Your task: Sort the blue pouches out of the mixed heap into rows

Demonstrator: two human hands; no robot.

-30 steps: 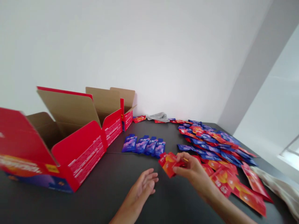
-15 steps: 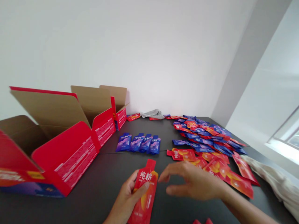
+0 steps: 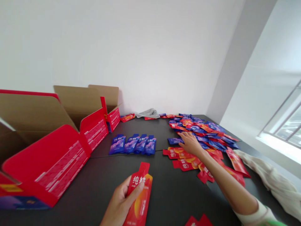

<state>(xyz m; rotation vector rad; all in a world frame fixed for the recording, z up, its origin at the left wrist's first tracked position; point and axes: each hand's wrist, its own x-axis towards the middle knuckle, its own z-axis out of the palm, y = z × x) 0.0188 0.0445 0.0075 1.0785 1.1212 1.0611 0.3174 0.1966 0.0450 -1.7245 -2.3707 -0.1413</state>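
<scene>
Left grip (image 3: 121, 204) closes on a red sachet (image 3: 140, 197) printed 纯耕, lower centre; right grip (image 3: 190, 143) lies open on the mixed sachet pile (image 3: 202, 128).

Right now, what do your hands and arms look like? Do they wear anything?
Both the left hand and the right hand are bare, no gloves. The right forearm is bare too, up to a white sleeve with green at its edge.

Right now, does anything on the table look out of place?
A red sachet lies apart beside the far carton, away from the loose heap of sachets, so it looks stray.
</scene>
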